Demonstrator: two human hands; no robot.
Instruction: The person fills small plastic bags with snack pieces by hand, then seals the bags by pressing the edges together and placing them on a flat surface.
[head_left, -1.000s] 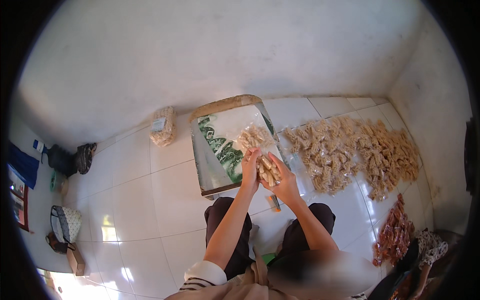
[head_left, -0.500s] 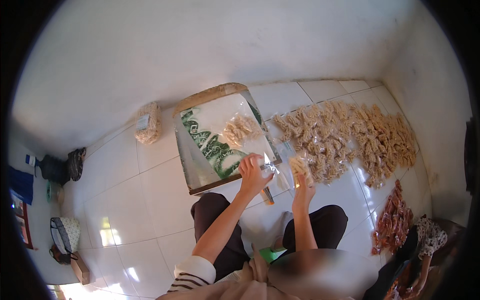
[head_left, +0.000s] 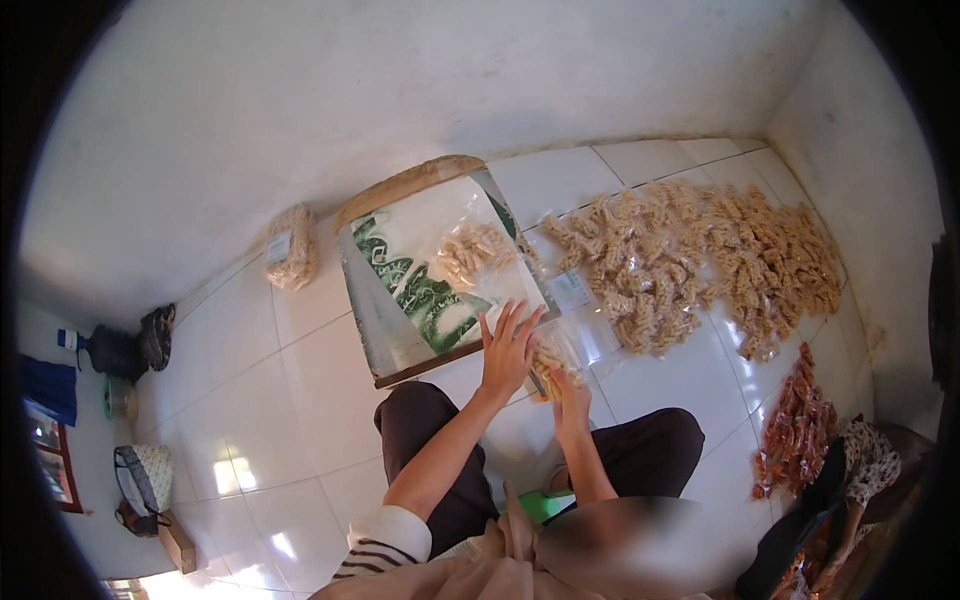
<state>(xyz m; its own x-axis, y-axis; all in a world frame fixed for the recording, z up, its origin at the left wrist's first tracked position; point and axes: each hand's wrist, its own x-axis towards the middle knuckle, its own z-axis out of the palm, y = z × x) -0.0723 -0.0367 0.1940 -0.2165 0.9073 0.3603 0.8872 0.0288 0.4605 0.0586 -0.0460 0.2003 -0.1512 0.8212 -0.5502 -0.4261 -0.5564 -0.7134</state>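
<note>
At the front edge of a low board (head_left: 378, 310) with green-and-white covering, my left hand (head_left: 511, 355) has its fingers stretched out beside a clear bag of pale stick snacks (head_left: 547, 352). My right hand (head_left: 568, 398) grips the lower part of that bag; its fingertips are partly hidden. A pile of similar loose-looking pieces (head_left: 470, 255) lies on clear plastic on the board. Just right of the board, a clear wrapper with a pale label (head_left: 569, 290) lies on the tiles.
Many bagged twisted snacks (head_left: 650, 270) cover the right floor, with red-brown packets (head_left: 795, 430) nearer. A co-worker's arm (head_left: 848, 530) shows at lower right. A large snack bag (head_left: 292, 262) stands at the back left wall; bags (head_left: 138, 478) and a box (head_left: 176, 542) sit far left.
Both hands began together over the board with the bag, then separated. My right hand has carried the bag down past the front edge; my left hand has since spread its fingers beside it.
</note>
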